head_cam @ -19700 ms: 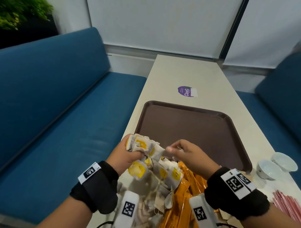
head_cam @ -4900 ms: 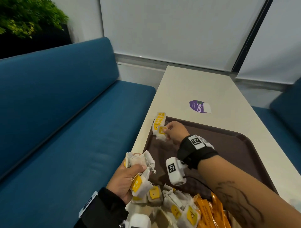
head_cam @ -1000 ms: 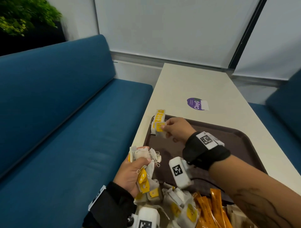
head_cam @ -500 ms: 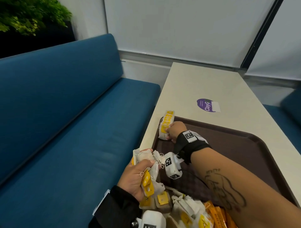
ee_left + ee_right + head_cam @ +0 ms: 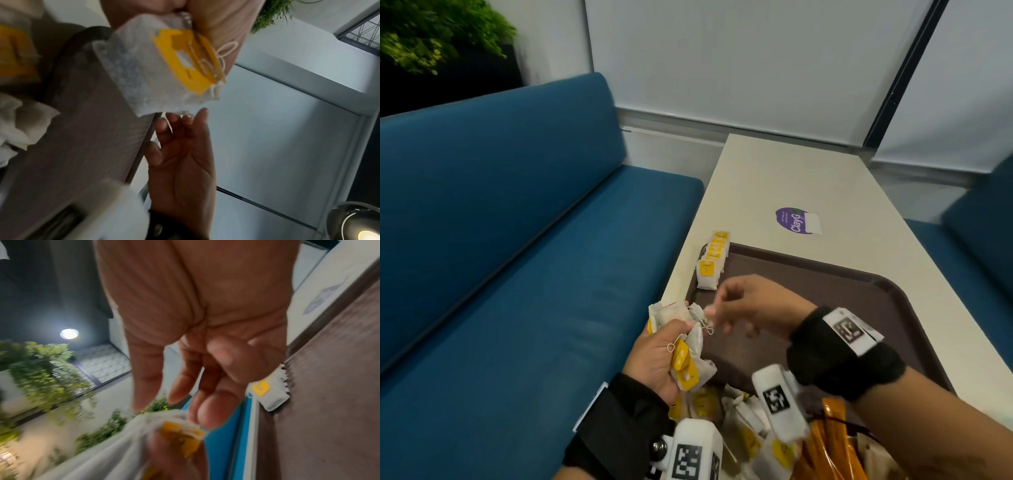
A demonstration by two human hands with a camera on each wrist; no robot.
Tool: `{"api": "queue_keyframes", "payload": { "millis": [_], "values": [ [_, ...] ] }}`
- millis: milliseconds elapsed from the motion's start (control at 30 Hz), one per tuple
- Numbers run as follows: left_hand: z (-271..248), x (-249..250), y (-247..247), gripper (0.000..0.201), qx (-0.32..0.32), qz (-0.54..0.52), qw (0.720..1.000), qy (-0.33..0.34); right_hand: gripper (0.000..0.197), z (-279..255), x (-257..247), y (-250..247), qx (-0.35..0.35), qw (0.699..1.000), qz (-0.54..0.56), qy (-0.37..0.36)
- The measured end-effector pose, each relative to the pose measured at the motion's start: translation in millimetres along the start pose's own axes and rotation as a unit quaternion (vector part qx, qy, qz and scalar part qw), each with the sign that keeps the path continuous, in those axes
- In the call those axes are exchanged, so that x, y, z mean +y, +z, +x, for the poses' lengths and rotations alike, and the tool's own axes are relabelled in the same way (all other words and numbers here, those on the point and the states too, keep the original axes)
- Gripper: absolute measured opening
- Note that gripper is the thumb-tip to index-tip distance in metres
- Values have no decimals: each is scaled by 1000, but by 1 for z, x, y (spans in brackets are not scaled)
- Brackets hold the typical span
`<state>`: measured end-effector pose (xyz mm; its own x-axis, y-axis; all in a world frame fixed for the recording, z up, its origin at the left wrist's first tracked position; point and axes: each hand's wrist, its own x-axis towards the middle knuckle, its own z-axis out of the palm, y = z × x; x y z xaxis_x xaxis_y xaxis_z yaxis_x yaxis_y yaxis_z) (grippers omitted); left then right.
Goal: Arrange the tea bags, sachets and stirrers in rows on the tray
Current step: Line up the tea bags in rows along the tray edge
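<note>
Half a second ago the right hand [image 5: 748, 306] was at the row of tea bags [image 5: 711, 262] in the far left corner of the tray [image 5: 859, 294]; now it has come back toward the left hand [image 5: 657, 356]. Nearest to the person, a loose pile of tea bags [image 5: 750, 425] and orange sachets [image 5: 828, 442] lies at the near end of the tray. Just above it, the left hand grips a bunch of tea bags [image 5: 681, 342]. Fingers of the right hand are relaxed and hold nothing, with the tips just beside this bunch. Farther away, the row lies along the left rim, the bags overlapping. Beyond the tray, a purple sticker [image 5: 796, 221] is on the table [image 5: 774, 178].
</note>
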<state>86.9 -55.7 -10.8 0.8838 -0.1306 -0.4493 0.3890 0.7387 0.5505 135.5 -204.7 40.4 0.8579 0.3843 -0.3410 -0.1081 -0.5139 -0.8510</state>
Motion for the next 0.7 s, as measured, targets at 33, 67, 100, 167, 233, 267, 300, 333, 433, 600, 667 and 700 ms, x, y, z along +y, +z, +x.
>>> {"api": "queue_keyframes", "payload": {
  "millis": [33, 67, 100, 167, 233, 267, 300, 333, 433, 600, 667, 700],
  "values": [
    [-2, -1, 3, 22, -2, -5, 1000, 1, 18, -13, -4, 5, -25, 999, -26, -2],
    [-4, -1, 6, 21, -8, -12, 1000, -1, 21, -23, -6, 9, -36, 999, -37, -7],
    [-7, -1, 9, 22, -13, -20, 1000, -6, 23, -30, -5, 13, -35, 999, -36, -13],
    [-12, -2, 14, 23, -20, -22, 999, -17, 29, -40, -2, 22, -18, 999, -24, -22],
    [-14, -4, 14, 23, -11, -6, 1000, -21, 34, -44, 2, 30, 1, 1000, -10, -21],
    [-14, -5, 13, 22, -3, 2, 1000, -20, 36, -45, 3, 33, 8, 1000, 0, -21],
    [-14, -6, 12, 21, 7, 9, 1000, -19, 38, -46, 4, 36, 14, 1000, 8, -24],
    [-14, -8, 11, 20, 16, 13, 1000, -19, 41, -46, 6, 38, 19, 999, 14, -27],
    [-16, -10, 10, 23, 9, 0, 1000, -21, 43, -46, 7, 40, 21, 999, 9, -34],
    [-20, -5, 12, 25, -62, -14, 997, -43, 29, -46, 4, 40, 42, 993, 105, -46],
    [-20, -4, 13, 28, -78, -21, 996, -37, 22, -44, 4, 40, 57, 974, 215, -31],
    [-19, -5, 13, 29, -78, -22, 996, -31, 20, -41, 5, 38, 67, 967, 243, -15]
  ]
}}
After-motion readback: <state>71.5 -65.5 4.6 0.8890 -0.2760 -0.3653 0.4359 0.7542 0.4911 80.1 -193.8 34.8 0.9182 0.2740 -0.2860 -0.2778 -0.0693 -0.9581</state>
